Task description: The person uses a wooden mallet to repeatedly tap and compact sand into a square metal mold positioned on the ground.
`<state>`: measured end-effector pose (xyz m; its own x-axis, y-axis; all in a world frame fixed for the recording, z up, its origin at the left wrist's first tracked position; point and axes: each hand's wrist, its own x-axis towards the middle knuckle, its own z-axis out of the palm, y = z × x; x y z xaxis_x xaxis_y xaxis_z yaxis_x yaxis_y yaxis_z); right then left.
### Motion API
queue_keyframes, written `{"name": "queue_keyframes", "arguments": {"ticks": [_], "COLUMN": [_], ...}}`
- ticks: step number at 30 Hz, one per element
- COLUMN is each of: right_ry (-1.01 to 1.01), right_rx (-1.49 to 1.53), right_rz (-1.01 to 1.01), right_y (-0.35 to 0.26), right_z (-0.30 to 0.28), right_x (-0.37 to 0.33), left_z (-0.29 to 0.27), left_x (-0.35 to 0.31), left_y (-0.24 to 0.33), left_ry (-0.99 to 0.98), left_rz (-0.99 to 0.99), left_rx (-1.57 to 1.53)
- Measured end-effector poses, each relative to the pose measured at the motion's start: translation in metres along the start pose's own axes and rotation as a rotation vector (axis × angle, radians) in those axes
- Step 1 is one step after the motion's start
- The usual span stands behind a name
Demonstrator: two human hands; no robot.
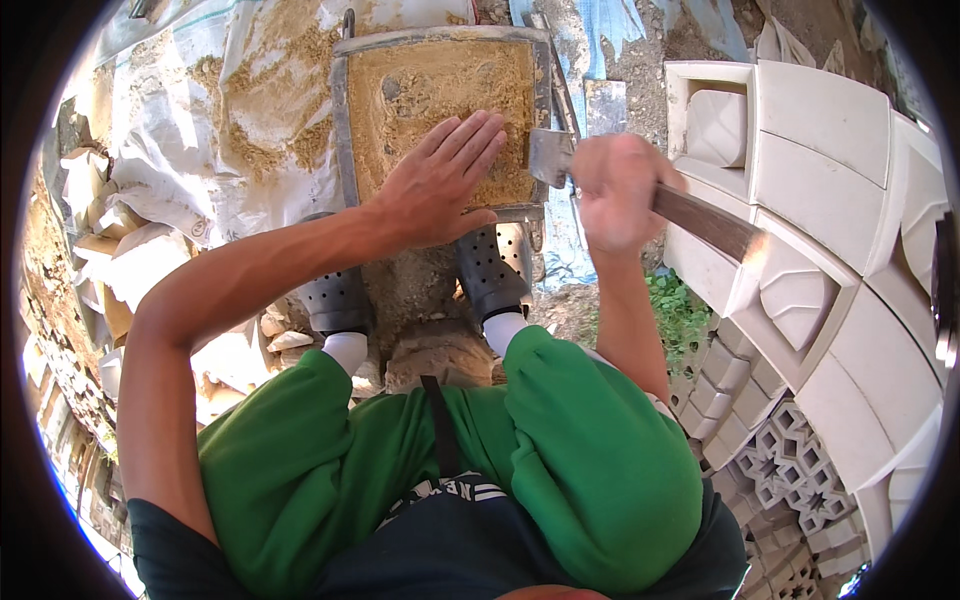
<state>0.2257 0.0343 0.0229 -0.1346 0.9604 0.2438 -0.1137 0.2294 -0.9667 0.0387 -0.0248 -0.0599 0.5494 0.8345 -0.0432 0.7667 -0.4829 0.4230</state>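
Between my feet and beyond them sits a square tray-like frame (342,130) with a grey rim, filled with yellowish-tan sandy material (430,80). Over its near half, my left hand (440,180) stretches out flat, palm down and fingers straight; whether it touches the surface I cannot tell. My right hand (622,190), smeared by motion, is wrapped round a wooden-handled tool (710,222) at the frame's right side. The tool's flat metal blade (550,157) points left, at the frame's right rim. Its handle sticks out behind the hand, toward the lower right.
White moulded blocks (820,125) with recessed shapes are stacked at the right, close to my right arm. Patterned grey blocks (795,455) lie below them. Broken white pieces (150,270) heap at the left. Dusty white sheeting (200,110) and blue sheeting (565,240) flank the frame.
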Motion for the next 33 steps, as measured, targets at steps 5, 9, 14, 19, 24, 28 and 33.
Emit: {"name": "queue_keyframes", "arguments": {"ticks": [5,9,14,19,24,28,33], "right_ry": [-0.026,-0.055,-0.077,-0.027,-0.069,-0.077,-0.016], "right_rx": [-0.052,0.218,0.06,0.081,0.075,-0.001,0.19], "right_rz": [0.053,-0.021,0.054,0.041,0.037,-0.034,0.018], "right_y": [-0.009,-0.017,-0.021,-0.005,-0.017,-0.004,-0.011], "right_z": [-0.006,-0.011,-0.007,-0.017,-0.013,-0.007,-0.004], "right_x": [-0.01,-0.021,-0.018,-0.027,-0.019,-0.03,-0.017], "left_z": [0.004,0.005,0.006,0.005,0.007,0.012,0.013], "left_x": [-0.003,-0.005,-0.017,-0.014,-0.015,-0.023,-0.03], "left_y": [0.003,0.008,0.012,0.014,0.016,0.019,0.017], "left_ry": [0.013,0.015,-0.071,-0.042,-0.069,-0.079,-0.101], "left_rz": [0.011,0.028,0.025,0.044,0.056,0.107,0.159], "left_rx": [-0.004,0.001,-0.018,-0.012,0.004,0.011,-0.054]}}
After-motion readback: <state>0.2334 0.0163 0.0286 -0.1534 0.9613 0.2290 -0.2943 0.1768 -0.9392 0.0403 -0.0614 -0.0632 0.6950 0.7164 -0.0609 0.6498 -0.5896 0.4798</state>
